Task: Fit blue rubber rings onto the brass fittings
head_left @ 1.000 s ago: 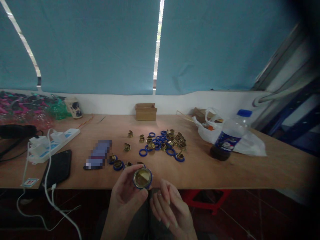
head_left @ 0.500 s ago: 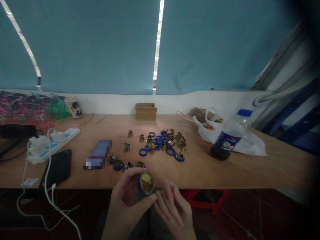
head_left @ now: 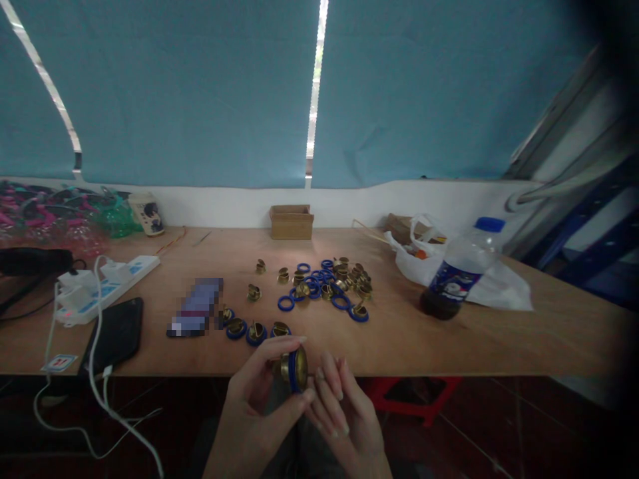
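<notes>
Above the table's front edge, my left hand [head_left: 254,412] pinches a brass-coloured round metal piece with a blue ring [head_left: 293,370] between thumb and fingers. The piece is turned nearly edge-on, its domed disc facing right and a narrower part to the left. Close on its right is my right hand [head_left: 347,412], fingers curled together with the tips by the disc; whether they hold something small is hidden. Just beyond my left hand, several similar pieces with blue rings [head_left: 256,332] sit in a row. Farther back lies a pile of loose brass pieces [head_left: 357,276] and blue rings [head_left: 286,303].
A phone [head_left: 197,307], a black device [head_left: 117,332] and a power strip [head_left: 112,286] with white cables lie left. A cola bottle [head_left: 456,276] and white plastic bag [head_left: 499,286] stand right. At the back is a small cardboard box [head_left: 291,223]. Below shows a red stool [head_left: 419,396].
The held piece has turned from showing its face to nearly edge-on. My right hand's fingers have shifted slightly beside it. The things on the table have stayed put.
</notes>
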A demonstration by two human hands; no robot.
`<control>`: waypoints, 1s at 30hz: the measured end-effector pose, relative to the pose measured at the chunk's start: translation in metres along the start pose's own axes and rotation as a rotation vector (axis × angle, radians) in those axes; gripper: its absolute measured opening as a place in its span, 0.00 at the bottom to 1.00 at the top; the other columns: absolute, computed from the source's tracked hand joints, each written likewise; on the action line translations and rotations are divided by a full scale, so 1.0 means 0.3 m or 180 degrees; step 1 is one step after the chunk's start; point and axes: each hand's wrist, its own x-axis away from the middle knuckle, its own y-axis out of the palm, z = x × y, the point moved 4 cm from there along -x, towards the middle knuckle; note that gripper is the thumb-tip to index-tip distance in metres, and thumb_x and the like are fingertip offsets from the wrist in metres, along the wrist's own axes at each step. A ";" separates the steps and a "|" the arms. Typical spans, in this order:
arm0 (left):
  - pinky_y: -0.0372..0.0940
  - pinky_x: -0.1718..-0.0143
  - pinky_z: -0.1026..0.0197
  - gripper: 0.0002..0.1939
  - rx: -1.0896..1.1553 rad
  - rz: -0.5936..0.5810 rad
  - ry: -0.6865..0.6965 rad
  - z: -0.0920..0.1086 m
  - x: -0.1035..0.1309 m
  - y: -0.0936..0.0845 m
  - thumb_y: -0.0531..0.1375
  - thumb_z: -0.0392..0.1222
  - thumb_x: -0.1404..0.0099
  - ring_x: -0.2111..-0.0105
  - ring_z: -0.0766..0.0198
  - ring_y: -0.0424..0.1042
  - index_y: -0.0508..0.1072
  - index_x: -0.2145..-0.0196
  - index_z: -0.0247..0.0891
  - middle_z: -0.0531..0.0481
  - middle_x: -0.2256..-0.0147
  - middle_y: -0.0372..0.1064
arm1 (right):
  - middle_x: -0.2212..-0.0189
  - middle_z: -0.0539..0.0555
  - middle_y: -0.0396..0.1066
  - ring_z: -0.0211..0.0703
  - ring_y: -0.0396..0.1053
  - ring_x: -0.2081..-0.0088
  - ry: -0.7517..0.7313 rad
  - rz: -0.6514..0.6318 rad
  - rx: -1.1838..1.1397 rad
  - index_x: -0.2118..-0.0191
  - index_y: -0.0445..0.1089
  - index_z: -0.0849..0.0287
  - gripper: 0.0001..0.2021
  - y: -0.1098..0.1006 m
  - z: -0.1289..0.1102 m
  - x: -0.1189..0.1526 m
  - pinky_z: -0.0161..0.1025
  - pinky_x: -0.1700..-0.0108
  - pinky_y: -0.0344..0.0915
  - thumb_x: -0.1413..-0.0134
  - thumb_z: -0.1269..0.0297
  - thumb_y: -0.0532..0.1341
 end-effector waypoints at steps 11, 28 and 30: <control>0.65 0.45 0.65 0.27 -0.0293 -0.0168 0.0120 0.000 0.006 0.000 0.62 0.22 0.42 0.46 0.63 0.70 0.74 0.52 0.53 0.54 0.49 0.72 | 0.88 0.41 0.51 0.31 0.44 0.83 -0.0074 0.0356 0.0151 0.74 0.72 0.57 0.12 -0.007 0.005 0.013 0.28 0.76 0.57 0.43 0.57 0.65; 0.69 0.48 0.61 0.26 -0.0843 -0.0258 0.0495 0.031 0.001 0.010 0.62 0.22 0.43 0.49 0.60 0.74 0.74 0.53 0.51 0.53 0.51 0.75 | 0.88 0.40 0.52 0.29 0.38 0.84 -0.0202 0.0516 0.1127 0.75 0.66 0.59 0.16 -0.001 -0.012 0.016 0.29 0.78 0.49 0.41 0.55 0.63; 0.69 0.49 0.60 0.25 -0.0874 -0.0254 0.0503 0.034 0.001 0.010 0.62 0.22 0.43 0.50 0.59 0.74 0.75 0.53 0.49 0.51 0.51 0.75 | 0.88 0.39 0.51 0.29 0.38 0.85 -0.0222 0.0528 0.1270 0.74 0.66 0.59 0.16 -0.002 -0.015 0.016 0.30 0.78 0.47 0.40 0.55 0.63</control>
